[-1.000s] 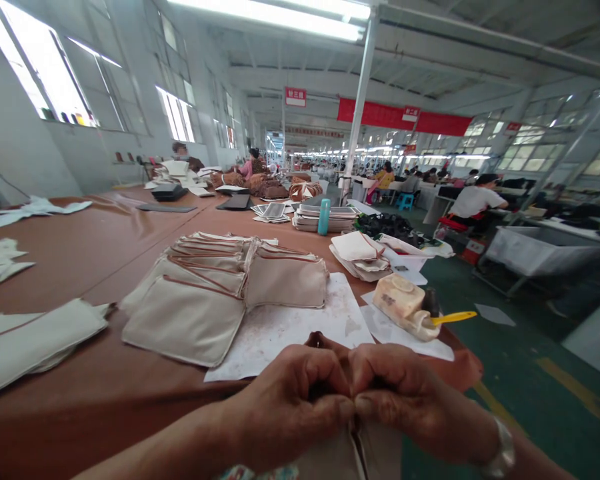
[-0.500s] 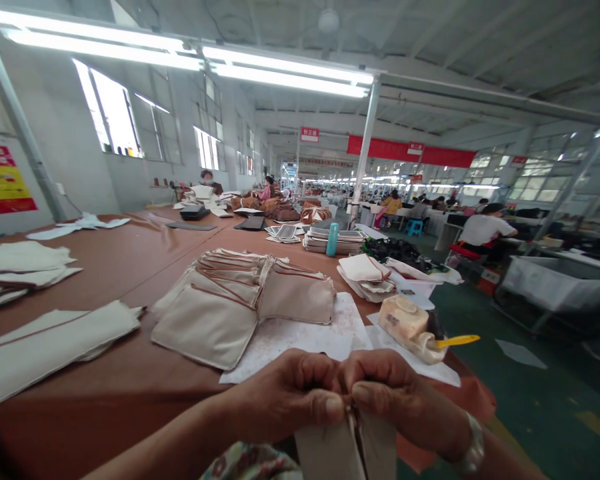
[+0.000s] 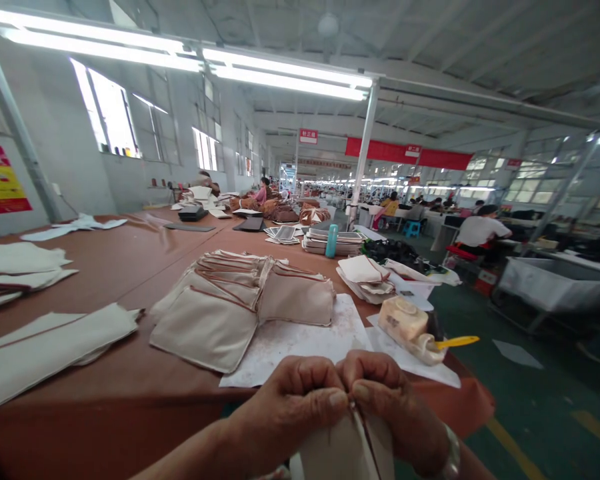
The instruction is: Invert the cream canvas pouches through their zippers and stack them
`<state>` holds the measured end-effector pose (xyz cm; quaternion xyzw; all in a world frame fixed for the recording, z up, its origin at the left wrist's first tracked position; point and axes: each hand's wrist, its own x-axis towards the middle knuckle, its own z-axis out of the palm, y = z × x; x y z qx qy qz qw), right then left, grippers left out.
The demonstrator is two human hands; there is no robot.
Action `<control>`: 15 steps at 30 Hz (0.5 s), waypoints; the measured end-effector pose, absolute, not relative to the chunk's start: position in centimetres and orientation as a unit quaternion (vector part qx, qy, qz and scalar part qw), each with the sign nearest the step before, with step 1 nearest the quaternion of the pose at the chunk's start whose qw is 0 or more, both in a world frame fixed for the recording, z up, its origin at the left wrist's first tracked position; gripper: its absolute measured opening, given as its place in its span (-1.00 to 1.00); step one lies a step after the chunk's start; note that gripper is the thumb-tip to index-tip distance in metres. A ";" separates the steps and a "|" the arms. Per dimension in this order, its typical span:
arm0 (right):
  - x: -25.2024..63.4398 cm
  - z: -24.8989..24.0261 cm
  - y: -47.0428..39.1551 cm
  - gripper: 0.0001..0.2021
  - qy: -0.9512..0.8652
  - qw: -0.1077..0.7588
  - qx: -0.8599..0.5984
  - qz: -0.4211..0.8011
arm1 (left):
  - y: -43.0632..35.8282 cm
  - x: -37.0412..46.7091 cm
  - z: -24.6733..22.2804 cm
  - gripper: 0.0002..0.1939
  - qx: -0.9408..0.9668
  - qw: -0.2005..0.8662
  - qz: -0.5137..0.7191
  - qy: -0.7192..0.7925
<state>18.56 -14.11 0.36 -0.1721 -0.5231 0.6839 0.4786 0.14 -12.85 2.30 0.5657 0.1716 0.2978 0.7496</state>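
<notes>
Drew the right hand in a little at the wrist since half a second ago, toward the left hand. Pinching a beige cloth piece between thumbs and curled fingers of both, close together, just on the near side of the large paper. Showing a dark slit down the hanging cloth. Facing stacked pouches partly on that paper, folded cloths to its left, a stained jug and yellow handle to its right, a blue bottle beyond it, all about the brown table.
</notes>
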 end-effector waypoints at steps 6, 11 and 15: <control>18.9 1.1 -12.2 -0.68 -0.651 0.425 -0.244 0.580 | -11.3 -1.1 1.9 -0.57 0.666 0.646 0.319 0.195; 20.8 4.5 -11.4 -0.65 -0.724 0.402 -0.405 0.386 | -9.7 -1.7 2.4 -0.59 0.695 0.571 0.372 0.228; 22.4 4.8 -12.1 -0.48 -0.684 0.382 -0.455 0.423 | -8.7 -1.6 1.6 -0.70 0.696 0.543 0.425 0.199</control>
